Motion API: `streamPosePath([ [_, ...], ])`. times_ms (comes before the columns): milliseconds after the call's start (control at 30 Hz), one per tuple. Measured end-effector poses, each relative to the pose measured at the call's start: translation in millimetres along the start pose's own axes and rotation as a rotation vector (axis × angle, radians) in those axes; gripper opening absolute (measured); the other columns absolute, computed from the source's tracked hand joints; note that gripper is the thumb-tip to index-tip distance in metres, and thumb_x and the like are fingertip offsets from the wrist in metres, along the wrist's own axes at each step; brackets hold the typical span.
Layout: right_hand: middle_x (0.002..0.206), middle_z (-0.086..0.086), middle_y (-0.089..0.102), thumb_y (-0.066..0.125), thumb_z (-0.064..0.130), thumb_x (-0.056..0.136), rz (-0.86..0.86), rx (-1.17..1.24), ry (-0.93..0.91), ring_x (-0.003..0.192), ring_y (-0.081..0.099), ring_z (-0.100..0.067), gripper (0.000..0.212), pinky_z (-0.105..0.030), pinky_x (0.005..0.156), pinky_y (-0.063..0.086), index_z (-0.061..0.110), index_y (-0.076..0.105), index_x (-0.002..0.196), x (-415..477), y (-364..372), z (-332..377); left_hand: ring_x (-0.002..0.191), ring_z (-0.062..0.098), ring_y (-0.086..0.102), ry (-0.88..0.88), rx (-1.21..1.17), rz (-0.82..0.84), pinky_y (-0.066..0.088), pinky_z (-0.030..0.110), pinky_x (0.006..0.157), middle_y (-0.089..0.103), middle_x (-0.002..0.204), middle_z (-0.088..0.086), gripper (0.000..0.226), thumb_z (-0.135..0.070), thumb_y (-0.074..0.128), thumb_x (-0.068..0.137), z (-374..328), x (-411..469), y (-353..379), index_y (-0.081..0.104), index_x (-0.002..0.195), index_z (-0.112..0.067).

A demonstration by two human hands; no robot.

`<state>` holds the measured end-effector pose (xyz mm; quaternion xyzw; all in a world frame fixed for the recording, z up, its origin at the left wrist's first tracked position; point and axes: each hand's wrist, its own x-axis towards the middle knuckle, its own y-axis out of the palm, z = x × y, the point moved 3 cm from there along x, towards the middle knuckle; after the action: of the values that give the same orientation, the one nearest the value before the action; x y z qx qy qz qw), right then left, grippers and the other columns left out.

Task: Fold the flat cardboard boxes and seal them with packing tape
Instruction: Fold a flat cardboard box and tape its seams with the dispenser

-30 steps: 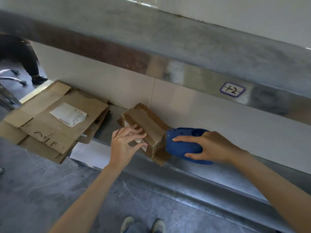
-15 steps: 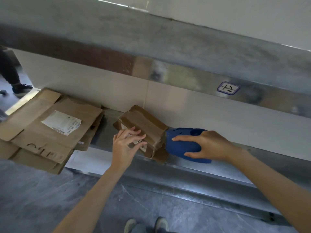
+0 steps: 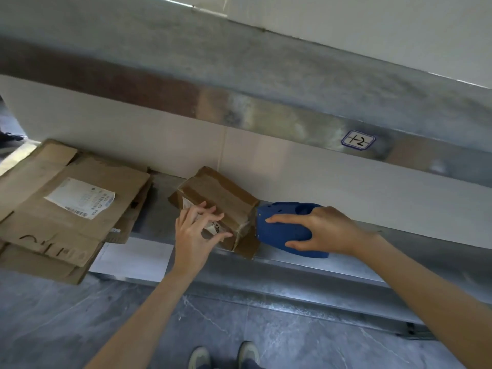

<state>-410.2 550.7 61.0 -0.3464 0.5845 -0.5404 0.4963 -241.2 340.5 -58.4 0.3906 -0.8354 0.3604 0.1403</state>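
1. A small, creased brown box point(image 3: 223, 201), folded up, sits askew on the metal counter point(image 3: 343, 267).
2. The left hand point(image 3: 195, 233) rests spread fingers on its front.
3. The right hand point(image 3: 324, 230) grips a blue tape dispenser point(image 3: 279, 235) touching the box's right end.
4. Flat cardboard point(image 3: 66, 209) is stacked to the left.

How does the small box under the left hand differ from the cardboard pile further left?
The small box is folded into shape; the cardboard pile lies flat. The left hand touches the small box; the cardboard pile lies untouched. The small box is far smaller than the cardboard pile's sheets. Both are worn brown cardboard.
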Motion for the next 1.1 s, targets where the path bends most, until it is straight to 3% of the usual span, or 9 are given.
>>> streamPosePath([
  [267, 0.051, 0.009, 0.035, 0.056, 0.053, 0.093, -0.002, -0.024, 0.008, 0.046, 0.032, -0.008, 0.060, -0.022, 0.053, 0.035, 0.062, 0.024, 0.143, -6, -4, 2, 0.123, 0.016, 0.053, 0.009, -0.006, 0.009, 0.036, 0.031, 0.099, 0.065, 0.110, -0.003, 0.028, -0.037, 0.074, 0.080, 0, -1, 0, 0.074, 0.101, -0.019],
  [333, 0.051, 0.008, 0.036, 0.056, 0.053, 0.092, -0.015, -0.011, 0.004, 0.046, 0.033, -0.009, 0.060, -0.019, 0.052, 0.034, 0.063, 0.024, 0.143, -6, -3, 2, 0.124, 0.013, 0.051, 0.017, 0.037, 0.027, 0.037, 0.037, 0.099, 0.064, 0.114, -0.003, 0.027, -0.031, 0.077, 0.080, -5, 0, -6, 0.073, 0.103, -0.020],
  [433, 0.050, 0.007, 0.038, 0.057, 0.055, 0.091, -0.034, 0.017, 0.013, 0.045, 0.033, -0.010, 0.062, -0.017, 0.051, 0.031, 0.063, 0.024, 0.143, -7, -3, 2, 0.125, 0.019, 0.050, 0.078, 0.161, 0.097, 0.029, 0.040, 0.106, 0.055, 0.129, -0.002, 0.048, -0.037, 0.082, 0.073, -18, 2, -12, 0.067, 0.117, -0.024],
  [533, 0.050, 0.007, 0.037, 0.057, 0.054, 0.092, -0.039, -0.008, 0.001, 0.044, 0.031, -0.009, 0.062, -0.018, 0.049, 0.031, 0.061, 0.025, 0.144, -6, -4, 1, 0.136, 0.024, 0.037, 0.153, 0.224, 0.221, 0.024, 0.046, 0.115, 0.041, 0.144, 0.003, 0.083, -0.042, 0.088, 0.063, -41, 9, -4, 0.052, 0.137, -0.023],
  [633, 0.053, 0.006, 0.044, 0.057, 0.053, 0.092, -0.037, -0.011, -0.007, 0.044, 0.032, -0.008, 0.062, -0.022, 0.050, 0.036, 0.060, 0.025, 0.144, -6, -3, 1, 0.145, 0.030, 0.028, 0.212, 0.336, 0.331, 0.020, 0.056, 0.117, 0.036, 0.155, 0.005, 0.103, -0.039, 0.092, 0.056, -52, 19, 18, 0.044, 0.145, -0.022],
  [733, 0.054, 0.006, 0.046, 0.056, 0.054, 0.092, -0.033, -0.025, -0.015, 0.045, 0.032, -0.007, 0.063, -0.027, 0.051, 0.043, 0.060, 0.023, 0.145, -6, -4, 3, 0.150, 0.030, 0.024, 0.164, 0.420, 0.362, 0.009, 0.062, 0.116, 0.039, 0.157, 0.002, 0.099, -0.032, 0.092, 0.060, -46, 27, 31, 0.046, 0.147, -0.023],
  [833, 0.050, 0.009, 0.034, 0.056, 0.054, 0.092, -0.025, -0.048, -0.025, 0.043, 0.028, -0.005, 0.061, -0.030, 0.050, 0.043, 0.058, 0.026, 0.145, -8, -7, 4, 0.146, 0.028, 0.034, 0.138, 0.435, 0.352, 0.002, 0.068, 0.112, 0.046, 0.152, -0.002, 0.091, -0.028, 0.090, 0.062, -43, 25, 31, 0.050, 0.144, -0.026],
  [967, 0.051, 0.010, 0.032, 0.053, 0.056, 0.094, 0.011, -0.067, -0.075, 0.046, 0.027, -0.005, 0.059, -0.031, 0.051, 0.043, 0.056, 0.026, 0.147, -7, -8, 16, 0.146, 0.018, 0.032, 0.157, 0.361, 0.384, -0.009, 0.066, 0.112, 0.045, 0.152, -0.011, 0.091, -0.024, 0.090, 0.062, -34, 20, 15, 0.050, 0.143, -0.030],
  [1100, 0.051, 0.011, 0.027, 0.054, 0.055, 0.094, 0.005, -0.030, -0.162, 0.046, 0.027, -0.005, 0.057, -0.018, 0.048, 0.023, 0.054, 0.031, 0.147, -2, -6, 34, 0.148, 0.008, 0.024, 0.212, 0.306, 0.483, -0.011, 0.063, 0.115, 0.043, 0.152, -0.017, 0.091, -0.026, 0.089, 0.064, -17, 15, -11, 0.047, 0.144, -0.034],
])
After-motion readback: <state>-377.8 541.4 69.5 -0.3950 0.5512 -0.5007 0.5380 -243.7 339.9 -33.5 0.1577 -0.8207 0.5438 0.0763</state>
